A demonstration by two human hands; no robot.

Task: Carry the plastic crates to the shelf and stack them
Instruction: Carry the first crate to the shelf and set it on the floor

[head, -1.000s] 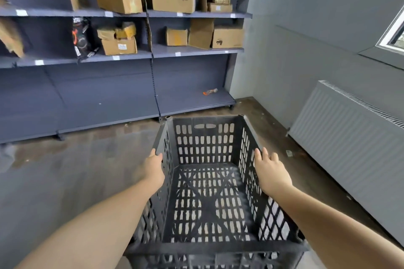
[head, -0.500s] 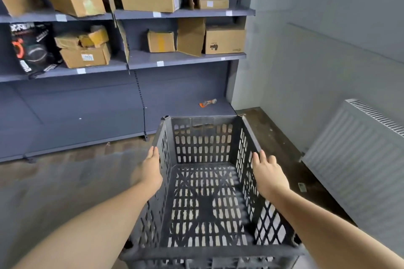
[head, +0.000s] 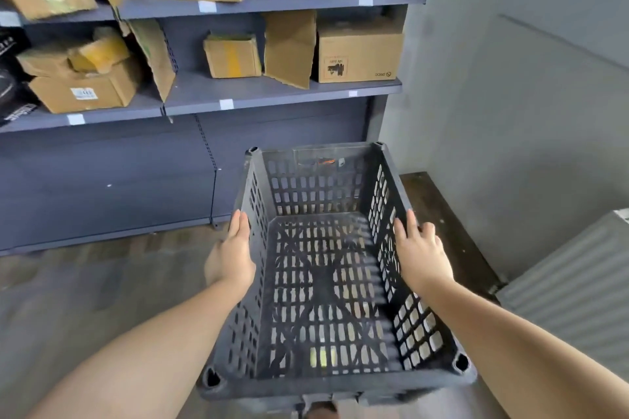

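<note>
While gripping the empty plastic crate (head: pixel 326 282) by its side walls, left hand (head: pixel 231 258) and right hand (head: pixel 422 258) clasped over the rims, nearing the shelf (head: pixel 282 92); carrying nearly done, setting down and stacking not yet begun.

Count, head view.
Plastic crate (head: pixel 326 282): 1, dark, slotted walls and floor.
Hands: 2, left hand (head: pixel 229 260) and right hand (head: pixel 422 255), one on each side wall.
Shelf unit (head: pixel 272 92): 1, with 2 loaded shelf boards in view.
Cardboard boxes (head: pixel 357 51): about 9 counted; those at the left edge are cropped, so the count is approximate.
Loose cardboard sheets: about 2.
Radiator (head: pixel 578 282): 1.
</note>
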